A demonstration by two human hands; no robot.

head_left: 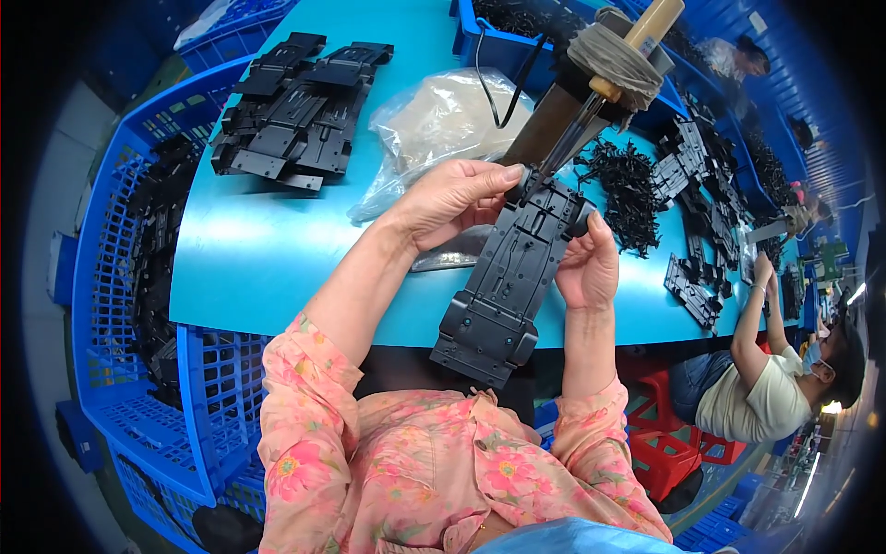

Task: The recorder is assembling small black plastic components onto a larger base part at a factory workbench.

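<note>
A long black plastic chassis plate [508, 268] with moulded ribs and holes is held at a slant in front of me, over the near edge of the turquoise table [249, 249]. My left hand [457, 203] grips its far left corner, thumb on top. On the far right corner, my right hand [588, 268] pinches the side below a round black part. Just beyond the plate's far end stands a tool with a wooden handle [651, 28] wrapped in grey cloth [616, 60]. Metal rods [570, 129] run down from it toward the plate; whether they touch is hidden.
Black chassis plates [300, 120] are stacked at the far left, beside a see-through plastic bag [438, 115]. Small black parts [623, 189] lie heaped on the right, near more plates [697, 249]. A blue basket [115, 305] stands left; a co-worker [761, 388] sits right.
</note>
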